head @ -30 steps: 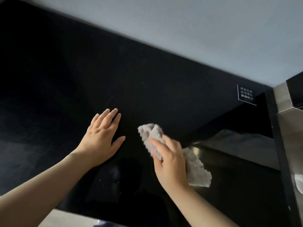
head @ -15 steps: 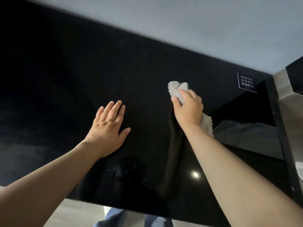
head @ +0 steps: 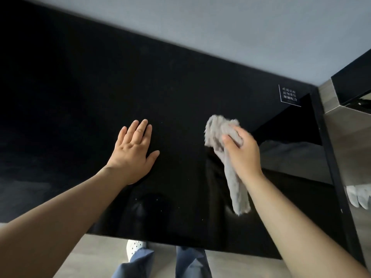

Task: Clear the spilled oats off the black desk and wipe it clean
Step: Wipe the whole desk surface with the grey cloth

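The glossy black desk fills most of the head view. My left hand lies flat on it near the middle, fingers straight and together. To its right, my right hand grips a grey cloth bunched under the fingers, with a long tail hanging back toward the front edge. A few tiny pale specks of oats dot the desk near the front edge, below my left hand.
A small label with white text is stuck at the desk's back right corner. A grey wall runs behind. A steel-coloured unit stands to the right. My legs and a white shoe show below the front edge.
My right hand pushed the cloth away toward the back of the desk, then drew it back toward me and a little right. My left hand stayed flat in place.
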Motion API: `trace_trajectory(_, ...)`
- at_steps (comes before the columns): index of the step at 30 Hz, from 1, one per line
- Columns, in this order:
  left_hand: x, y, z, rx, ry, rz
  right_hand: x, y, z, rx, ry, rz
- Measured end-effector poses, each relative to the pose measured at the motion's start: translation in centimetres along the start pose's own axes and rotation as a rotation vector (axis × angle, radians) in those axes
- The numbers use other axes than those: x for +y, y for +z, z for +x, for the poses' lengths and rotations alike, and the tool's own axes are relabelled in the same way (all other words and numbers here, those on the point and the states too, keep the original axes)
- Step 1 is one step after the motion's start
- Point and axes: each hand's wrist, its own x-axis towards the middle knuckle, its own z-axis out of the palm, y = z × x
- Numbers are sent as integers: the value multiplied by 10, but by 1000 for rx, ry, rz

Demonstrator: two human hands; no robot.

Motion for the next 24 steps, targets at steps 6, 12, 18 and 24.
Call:
trace_trajectory(6,3,1,-2,-4,15,12,17,28,6,138,-181,-848)
trace_trajectory(12,2,5,-1,12,44,-1,31,44,2,260,-213,-705)
trace_trajectory(18,-3,7,-3,7,37,23,6,38,1,120,-241,-358)
trace_trajectory(24,0,6,-5,9,59,13,4,17,1,185,-165,-191)
